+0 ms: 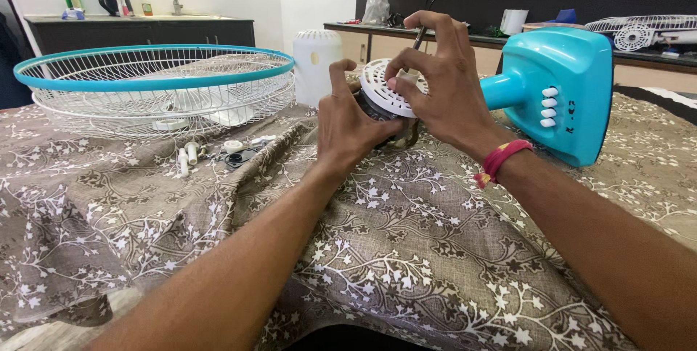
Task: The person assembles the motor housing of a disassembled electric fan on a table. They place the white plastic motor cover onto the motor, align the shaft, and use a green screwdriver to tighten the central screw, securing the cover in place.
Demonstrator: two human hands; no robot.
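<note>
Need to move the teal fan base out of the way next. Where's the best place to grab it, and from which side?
Probably the round neck of the teal fan base, taken from above. The base lies tipped on the patterned cloth, so the neck juts out sideways as a narrow, graspable cylinder, while the body is wide and blocky. Both the left hand and right hand are busy on the white vented motor cover.

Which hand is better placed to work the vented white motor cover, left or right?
Probably right. The right hand has its fingertips on the white motor cover and also holds a thin tool. The left hand grips the motor body below, steadying it.
</note>
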